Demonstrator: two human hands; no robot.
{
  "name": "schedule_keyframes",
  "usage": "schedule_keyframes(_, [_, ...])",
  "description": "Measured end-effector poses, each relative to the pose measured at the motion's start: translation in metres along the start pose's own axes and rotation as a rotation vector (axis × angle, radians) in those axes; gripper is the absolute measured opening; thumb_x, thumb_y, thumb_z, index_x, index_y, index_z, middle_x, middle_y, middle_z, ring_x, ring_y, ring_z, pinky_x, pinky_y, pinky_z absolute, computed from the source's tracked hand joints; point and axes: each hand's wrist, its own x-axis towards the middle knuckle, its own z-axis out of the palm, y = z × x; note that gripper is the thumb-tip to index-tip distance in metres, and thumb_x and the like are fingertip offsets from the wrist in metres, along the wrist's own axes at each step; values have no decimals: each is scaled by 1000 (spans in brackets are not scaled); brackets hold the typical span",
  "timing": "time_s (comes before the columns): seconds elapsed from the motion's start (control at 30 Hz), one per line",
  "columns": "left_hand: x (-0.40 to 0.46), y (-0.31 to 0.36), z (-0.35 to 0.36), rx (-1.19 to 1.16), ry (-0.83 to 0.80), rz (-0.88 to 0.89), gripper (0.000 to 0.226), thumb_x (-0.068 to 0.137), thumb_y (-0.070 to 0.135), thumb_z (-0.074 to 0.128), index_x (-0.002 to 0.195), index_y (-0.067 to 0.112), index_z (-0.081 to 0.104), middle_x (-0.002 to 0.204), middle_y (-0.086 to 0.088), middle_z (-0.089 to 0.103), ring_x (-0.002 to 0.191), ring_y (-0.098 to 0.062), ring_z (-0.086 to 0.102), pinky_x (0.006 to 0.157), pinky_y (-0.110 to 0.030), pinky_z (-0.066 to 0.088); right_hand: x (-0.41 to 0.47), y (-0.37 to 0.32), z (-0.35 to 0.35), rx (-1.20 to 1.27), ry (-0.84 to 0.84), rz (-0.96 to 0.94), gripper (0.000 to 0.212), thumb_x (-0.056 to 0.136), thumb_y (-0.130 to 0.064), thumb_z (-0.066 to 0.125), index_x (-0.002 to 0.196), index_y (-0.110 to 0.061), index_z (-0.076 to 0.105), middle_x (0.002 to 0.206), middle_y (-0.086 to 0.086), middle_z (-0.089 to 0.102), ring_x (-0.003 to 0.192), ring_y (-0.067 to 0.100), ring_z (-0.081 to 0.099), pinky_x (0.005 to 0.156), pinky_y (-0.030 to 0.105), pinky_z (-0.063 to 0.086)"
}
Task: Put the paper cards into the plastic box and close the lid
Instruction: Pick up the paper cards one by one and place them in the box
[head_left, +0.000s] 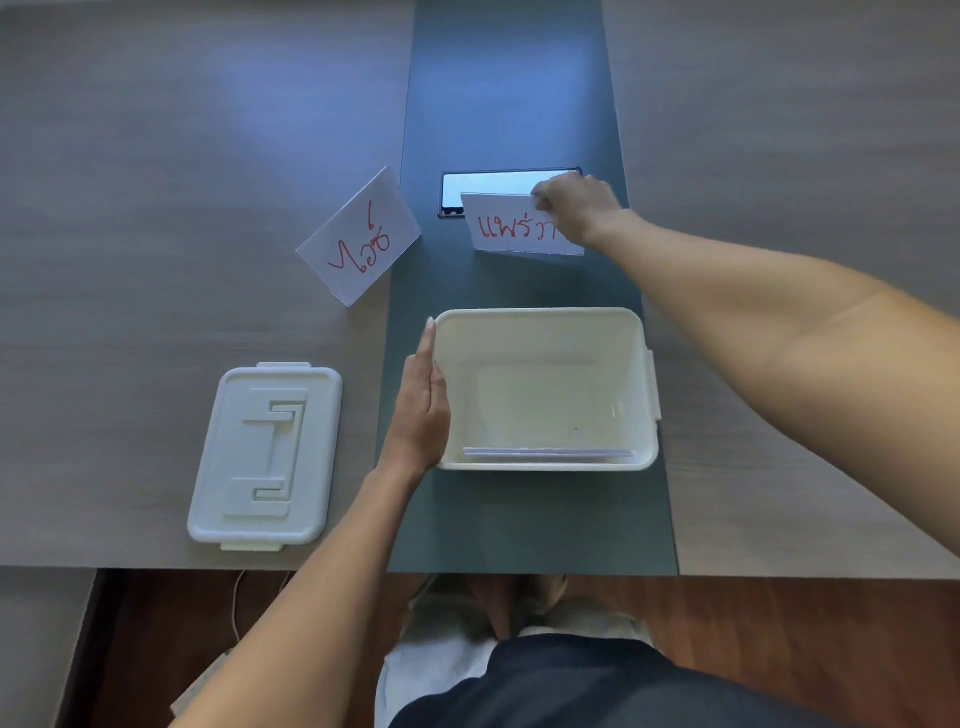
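Note:
An open white plastic box (644, 364) stands on the dark centre strip of the table, with a card (545, 453) leaning along its near wall inside. My left hand (423, 405) lies flat against the box's left side, fingers straight. Beyond the box my right hand (576, 208) pinches the top edge of a folded white card with red writing (509, 228). A second folded card with red writing (361, 236) stands to the left on the wood. The white lid (265, 454) lies flat left of the box.
A black-framed hatch (498, 182) is set into the dark strip (511, 78) just behind the held card. The table's near edge (311, 569) runs below the lid and box. My legs and the wooden floor show beneath it.

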Motion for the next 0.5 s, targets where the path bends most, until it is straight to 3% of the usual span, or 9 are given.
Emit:
schedule_keyframes(0.3, [-2, 1, 1, 1, -4, 3, 53, 108, 11, 25, 159, 20, 18, 115, 42, 35, 110, 34, 32, 94, 9, 18, -63, -4, -61, 221, 280, -62, 27, 99, -26, 43, 110, -17, 66, 105, 7, 70, 91, 38, 62, 75, 40, 46])
schedule_keyframes(0.5, [-3, 3, -2, -2, -19, 28, 52, 108, 17, 24, 160, 23, 17, 140, 43, 21, 124, 33, 20, 101, 7, 12, -135, -15, -94, 344, 491, -151, 35, 102, -37, 42, 122, -21, 66, 107, 2, 72, 91, 30, 67, 73, 41, 53])
